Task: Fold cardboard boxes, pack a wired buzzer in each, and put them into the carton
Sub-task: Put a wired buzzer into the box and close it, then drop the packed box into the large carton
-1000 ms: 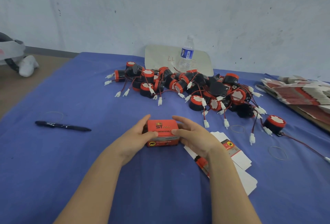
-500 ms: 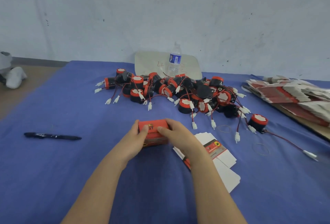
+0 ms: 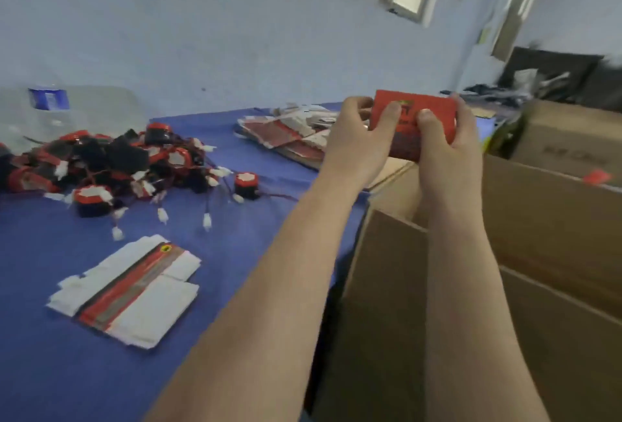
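Note:
A closed red cardboard box (image 3: pixel 427 108) is held in the air by both hands, above the open brown carton (image 3: pixel 545 219) at the table's right side. My left hand (image 3: pixel 358 139) grips its left end and my right hand (image 3: pixel 447 149) grips its right end, both thumbs on the near face. A pile of black-and-red wired buzzers (image 3: pixel 111 166) lies on the blue table (image 3: pixel 50 337) to the left. One buzzer (image 3: pixel 246 184) sits apart from the pile. Flat unfolded boxes (image 3: pixel 128 290) lie near the table's front.
A stack of flat red-and-white box blanks (image 3: pixel 286 134) lies at the back of the table. A clear water bottle (image 3: pixel 47 108) stands at far left. A second brown carton (image 3: pixel 568 139) sits behind the open one. Dark clutter lies at far right.
Both hands have lifted the red box off the table and carried it right, over the open carton. The view has swung right with it.

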Demonstrator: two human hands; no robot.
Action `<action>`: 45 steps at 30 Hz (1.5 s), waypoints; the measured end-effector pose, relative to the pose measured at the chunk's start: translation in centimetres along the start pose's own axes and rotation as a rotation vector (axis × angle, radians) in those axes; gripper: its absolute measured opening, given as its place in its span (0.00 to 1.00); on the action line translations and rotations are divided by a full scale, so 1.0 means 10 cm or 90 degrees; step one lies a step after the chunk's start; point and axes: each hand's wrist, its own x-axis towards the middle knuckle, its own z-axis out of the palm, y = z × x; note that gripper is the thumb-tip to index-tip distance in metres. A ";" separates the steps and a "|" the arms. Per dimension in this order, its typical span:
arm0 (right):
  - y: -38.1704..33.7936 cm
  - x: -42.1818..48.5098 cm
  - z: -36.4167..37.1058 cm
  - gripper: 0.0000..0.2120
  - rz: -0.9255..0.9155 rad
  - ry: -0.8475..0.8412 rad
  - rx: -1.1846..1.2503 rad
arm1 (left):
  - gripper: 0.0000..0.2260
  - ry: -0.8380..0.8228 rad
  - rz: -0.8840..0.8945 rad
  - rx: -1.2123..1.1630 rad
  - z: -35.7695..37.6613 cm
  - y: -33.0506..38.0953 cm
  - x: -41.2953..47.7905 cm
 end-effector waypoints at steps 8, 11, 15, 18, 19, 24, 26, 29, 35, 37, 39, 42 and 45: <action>0.61 0.01 -1.18 0.27 0.134 0.038 -0.518 | 0.16 -0.340 -0.028 0.358 1.34 -0.44 -0.34; 0.53 -0.12 -0.88 0.19 -0.044 0.144 -0.305 | 0.13 -0.186 0.008 0.131 1.04 -0.36 -0.33; 0.36 -0.32 -0.08 0.10 -0.079 0.044 -0.008 | 0.08 0.064 0.059 0.016 0.14 -0.34 -0.18; 0.40 -0.61 0.73 0.08 -0.006 -0.207 -0.028 | 0.08 0.236 -0.009 0.069 -0.78 -0.53 -0.22; 0.43 -0.75 0.99 0.08 0.005 -0.304 -0.077 | 0.09 0.294 -0.057 0.081 -1.10 -0.64 -0.28; 0.62 -1.50 1.96 0.13 0.066 -0.662 -0.270 | 0.15 0.512 -0.266 0.165 -2.26 -1.09 -0.92; 0.65 -1.69 2.15 0.16 0.069 -0.699 -0.332 | 0.19 0.548 -0.342 0.147 -2.48 -1.22 -1.15; 0.67 -1.80 2.31 0.26 0.058 -0.705 -0.445 | 0.25 0.508 -0.413 0.035 -2.60 -1.37 -1.31; 0.66 -1.74 2.35 0.37 0.049 -0.647 -0.517 | 0.22 0.542 -0.368 -0.056 -2.58 -1.36 -1.15; 0.66 -1.71 2.34 0.34 0.041 -0.585 -0.437 | 0.21 0.563 -0.357 -0.062 -2.60 -1.36 -1.09; 0.64 -1.64 2.33 0.24 0.039 -0.504 -0.272 | 0.23 0.568 -0.342 -0.061 -2.66 -1.35 -1.06; 0.51 -1.51 2.37 0.03 0.046 -0.434 -0.053 | 0.26 0.565 -0.293 -0.040 -2.79 -1.21 -1.04; 0.35 -1.52 2.50 0.07 0.078 -0.422 0.101 | 0.24 0.523 -0.249 0.002 -2.99 -1.05 -1.03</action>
